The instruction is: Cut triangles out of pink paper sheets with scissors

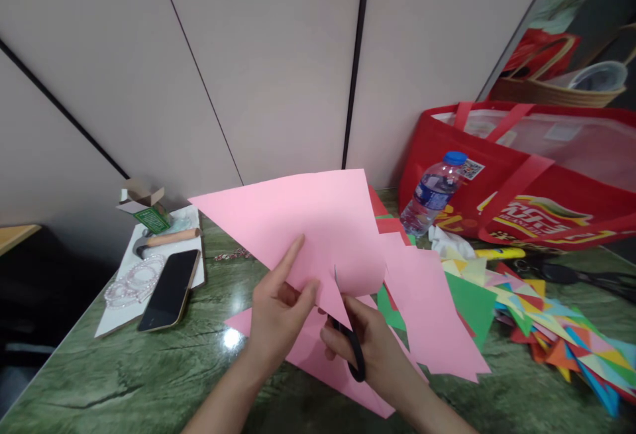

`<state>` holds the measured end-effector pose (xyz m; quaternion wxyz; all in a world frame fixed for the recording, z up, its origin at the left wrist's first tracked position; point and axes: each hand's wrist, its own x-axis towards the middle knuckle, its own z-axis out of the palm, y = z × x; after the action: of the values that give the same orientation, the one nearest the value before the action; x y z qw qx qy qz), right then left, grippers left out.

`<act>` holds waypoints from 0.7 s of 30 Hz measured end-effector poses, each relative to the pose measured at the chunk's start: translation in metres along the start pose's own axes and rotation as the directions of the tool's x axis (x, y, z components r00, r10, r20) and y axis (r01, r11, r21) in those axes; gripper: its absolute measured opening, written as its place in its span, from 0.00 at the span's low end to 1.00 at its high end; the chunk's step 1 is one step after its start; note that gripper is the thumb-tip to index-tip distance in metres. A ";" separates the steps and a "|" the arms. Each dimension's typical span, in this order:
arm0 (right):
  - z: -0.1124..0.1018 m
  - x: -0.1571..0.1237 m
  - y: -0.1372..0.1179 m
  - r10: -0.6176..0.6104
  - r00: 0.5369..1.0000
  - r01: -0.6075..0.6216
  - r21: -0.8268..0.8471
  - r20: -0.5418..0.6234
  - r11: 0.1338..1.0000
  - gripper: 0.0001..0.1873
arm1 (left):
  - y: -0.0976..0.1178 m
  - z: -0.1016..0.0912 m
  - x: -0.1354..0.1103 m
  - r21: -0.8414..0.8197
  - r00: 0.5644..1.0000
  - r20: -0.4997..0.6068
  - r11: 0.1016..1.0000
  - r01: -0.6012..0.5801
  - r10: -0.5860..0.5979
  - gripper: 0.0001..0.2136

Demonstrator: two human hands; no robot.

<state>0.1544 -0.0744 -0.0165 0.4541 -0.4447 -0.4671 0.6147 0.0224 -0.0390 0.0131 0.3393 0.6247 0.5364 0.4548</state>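
My left hand [278, 311] pinches the lower edge of a large pink paper sheet [303, 228], held up above the green marble table [149, 368]. My right hand [370, 348] grips black-handled scissors [348, 334], fingers through the loops. The blade points up into the sheet's lower edge, where a cut has opened. More pink paper pieces [432, 308] lie flat on the table under and to the right of my hands.
A phone [169, 289], beaded bracelets [133, 281], a wooden-handled tool and a small box lie on white paper at left. Green and red sheets, a pile of coloured paper triangles [561, 328], a yellow tube, a water bottle [433, 192] and a red bag [527, 182] sit at right.
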 end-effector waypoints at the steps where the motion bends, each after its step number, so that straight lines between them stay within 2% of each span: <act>1: 0.000 0.000 0.001 0.000 1.000 0.000 -0.007 0.004 1.000 0.18 | 0.000 0.000 0.000 -0.004 1.000 0.002 1.000 0.005 -0.005 0.28; 9: -0.001 0.001 0.004 -0.014 1.000 0.014 -0.017 0.024 1.000 0.18 | -0.003 0.000 0.001 -0.022 0.999 0.027 0.999 0.024 -0.023 0.30; 16: -0.002 0.002 0.009 0.020 0.999 -0.020 -0.005 0.034 1.000 0.17 | -0.004 -0.001 0.001 -0.019 0.999 0.037 0.999 0.035 -0.035 0.30; 21: -0.001 0.004 0.003 -0.015 1.000 0.014 0.028 0.015 0.999 0.17 | -0.005 -0.001 0.003 -0.016 0.997 0.077 0.999 0.034 -0.032 0.31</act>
<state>0.1542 -0.0709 -0.0201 0.4610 -0.4300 -0.4650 0.6215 0.0201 -0.0354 0.0097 0.3725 0.6298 0.5293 0.4295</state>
